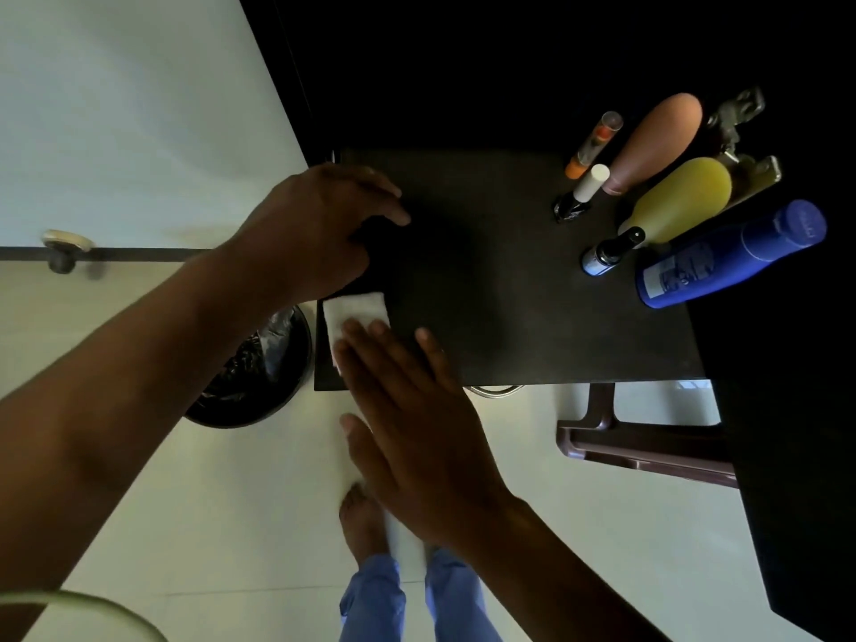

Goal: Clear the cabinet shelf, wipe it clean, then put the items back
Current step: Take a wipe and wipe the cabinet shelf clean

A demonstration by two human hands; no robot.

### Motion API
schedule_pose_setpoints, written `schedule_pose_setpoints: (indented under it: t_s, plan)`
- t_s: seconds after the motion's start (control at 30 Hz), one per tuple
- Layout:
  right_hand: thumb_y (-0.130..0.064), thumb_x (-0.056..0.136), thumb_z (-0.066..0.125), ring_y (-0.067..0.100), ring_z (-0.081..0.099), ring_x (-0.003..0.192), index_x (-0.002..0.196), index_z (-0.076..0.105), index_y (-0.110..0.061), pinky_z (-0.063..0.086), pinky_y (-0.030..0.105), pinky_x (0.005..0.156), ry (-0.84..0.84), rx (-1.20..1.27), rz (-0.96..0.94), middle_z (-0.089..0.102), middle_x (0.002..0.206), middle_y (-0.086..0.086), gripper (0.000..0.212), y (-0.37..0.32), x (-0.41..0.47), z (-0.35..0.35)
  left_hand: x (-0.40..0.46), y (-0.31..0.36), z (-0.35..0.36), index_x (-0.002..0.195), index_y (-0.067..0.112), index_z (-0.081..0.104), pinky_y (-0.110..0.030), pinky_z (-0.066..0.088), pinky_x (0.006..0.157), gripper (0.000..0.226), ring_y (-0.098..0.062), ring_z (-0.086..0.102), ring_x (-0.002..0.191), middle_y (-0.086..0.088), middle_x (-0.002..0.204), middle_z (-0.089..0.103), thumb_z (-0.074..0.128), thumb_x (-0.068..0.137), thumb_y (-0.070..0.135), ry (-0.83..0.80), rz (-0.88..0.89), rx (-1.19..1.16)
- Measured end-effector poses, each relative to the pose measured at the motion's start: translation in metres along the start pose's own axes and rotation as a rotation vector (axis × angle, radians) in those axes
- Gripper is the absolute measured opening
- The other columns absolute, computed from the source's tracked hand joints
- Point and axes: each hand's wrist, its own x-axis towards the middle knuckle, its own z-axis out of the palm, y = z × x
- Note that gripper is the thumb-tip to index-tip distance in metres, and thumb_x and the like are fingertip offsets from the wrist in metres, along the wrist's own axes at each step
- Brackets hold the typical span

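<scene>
A dark cabinet shelf (500, 289) fills the middle of the head view. A white folded tissue (354, 308) lies at its front left corner. My right hand (412, 410) lies flat with straight fingers pressing on the tissue. My left hand (319, 224) rests on the shelf's left side just behind the tissue, fingers spread and slightly bent, holding nothing. At the shelf's right side stand a blue bottle (727, 257), a yellow bottle (681, 201), a brown bottle (657, 141), a small dark spray bottle (611, 252), a white-capped dark bottle (579, 196) and an orange tube (593, 145).
A black bin (259, 363) with a liner stands on the pale floor below the shelf's left edge. A brown plastic stool (648, 442) sits under the shelf's right front. A dark cabinet door (796, 456) hangs open on the right, with metal hinges (736, 113) behind the bottles.
</scene>
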Motion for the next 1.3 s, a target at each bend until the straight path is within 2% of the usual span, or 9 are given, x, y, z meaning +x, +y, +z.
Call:
schedule_pose_setpoints:
  t_s: [0.1, 0.2, 0.4, 0.53, 0.67, 0.87, 0.97, 1.13, 1.3]
  plan:
    - [-0.036, 0.110, 0.036, 0.014, 0.013, 0.160, 0.163, 0.030, -0.017, 0.016, 0.050, 0.129, -0.021, -0.030, -0.020, 0.023, 0.171, -0.001, 0.057, 0.017, -0.026, -0.012, -0.004, -0.005, 0.005, 0.135, 0.030, 0.069, -0.039, 0.044, 0.110, 0.065, -0.018, 0.046, 0.145, 0.010, 0.152, 0.055, 0.059, 0.082, -0.006, 0.059, 0.028, 0.007]
    - [-0.033, 0.109, 0.040, 0.013, 0.021, 0.158, 0.160, 0.037, -0.016, 0.018, 0.051, 0.128, 0.046, 0.030, 0.066, 0.030, 0.169, -0.001, 0.054, 0.041, -0.035, -0.029, -0.007, -0.008, 0.011, 0.134, 0.033, 0.070, -0.039, 0.043, 0.111, 0.068, -0.017, 0.049, 0.143, 0.015, 0.150, 0.057, 0.060, 0.079, -0.006, 0.101, 0.014, -0.007]
    - [-0.042, 0.110, 0.033, 0.017, 0.020, 0.159, 0.161, 0.034, -0.014, 0.006, 0.046, 0.131, 0.154, -0.006, 0.274, 0.029, 0.170, 0.003, 0.058, 0.086, 0.038, -0.039, -0.011, -0.005, 0.018, 0.139, 0.029, 0.066, -0.039, 0.040, 0.109, 0.073, -0.023, 0.050, 0.143, 0.010, 0.153, 0.056, 0.063, 0.076, -0.008, 0.093, 0.007, 0.010]
    - [-0.043, 0.109, 0.032, 0.026, 0.023, 0.158, 0.159, 0.036, -0.007, 0.008, 0.046, 0.131, 0.187, -0.031, 0.230, 0.032, 0.168, 0.012, 0.061, 0.098, 0.095, -0.037, -0.011, -0.005, 0.019, 0.138, 0.028, 0.067, -0.046, 0.045, 0.109, 0.069, -0.026, 0.053, 0.141, 0.007, 0.151, 0.058, 0.064, 0.078, -0.006, 0.098, 0.018, 0.025]
    - [-0.045, 0.110, 0.029, 0.024, 0.016, 0.160, 0.162, 0.030, -0.008, 0.006, 0.045, 0.131, 0.143, -0.031, 0.202, 0.025, 0.171, 0.011, 0.064, 0.099, 0.097, -0.038, -0.010, -0.006, 0.019, 0.137, 0.028, 0.067, -0.042, 0.043, 0.110, 0.067, -0.025, 0.052, 0.142, 0.008, 0.151, 0.058, 0.064, 0.079, -0.005, 0.104, 0.010, 0.006]
    - [-0.048, 0.111, 0.021, 0.016, 0.010, 0.161, 0.164, 0.022, -0.014, 0.005, 0.045, 0.131, 0.047, -0.075, 0.267, 0.019, 0.173, 0.005, 0.063, 0.091, 0.030, -0.046, -0.013, -0.015, 0.027, 0.143, 0.033, 0.061, -0.038, 0.037, 0.116, 0.073, -0.013, 0.041, 0.150, 0.014, 0.156, 0.052, 0.063, 0.081, -0.006, 0.113, 0.019, -0.025]
    - [-0.044, 0.112, 0.019, 0.012, 0.013, 0.160, 0.163, 0.027, -0.014, 0.008, 0.047, 0.131, 0.132, -0.064, 0.397, 0.026, 0.171, 0.003, 0.060, 0.088, -0.011, -0.043, -0.014, -0.021, 0.031, 0.144, 0.032, 0.061, -0.035, 0.034, 0.119, 0.061, -0.009, 0.040, 0.150, 0.013, 0.155, 0.052, 0.059, 0.092, -0.001, 0.145, 0.060, -0.034]
    - [-0.040, 0.110, 0.026, 0.018, 0.020, 0.159, 0.161, 0.033, -0.011, 0.011, 0.049, 0.130, 0.269, -0.027, 0.593, 0.031, 0.169, 0.007, 0.059, 0.054, -0.024, -0.021, -0.011, -0.028, 0.029, 0.143, 0.030, 0.062, -0.031, 0.033, 0.117, 0.063, -0.010, 0.043, 0.148, 0.012, 0.154, 0.054, 0.059, 0.090, -0.004, 0.131, 0.073, -0.042]
    - [-0.041, 0.110, 0.031, 0.020, 0.010, 0.161, 0.163, 0.026, -0.012, 0.009, 0.047, 0.131, 0.144, 0.043, 0.359, 0.018, 0.172, 0.006, 0.061, -0.014, -0.017, 0.004, -0.010, -0.028, 0.020, 0.140, 0.029, 0.065, -0.048, 0.049, 0.111, 0.058, -0.014, 0.051, 0.143, 0.011, 0.149, 0.058, 0.058, 0.092, -0.003, 0.102, 0.121, -0.041]
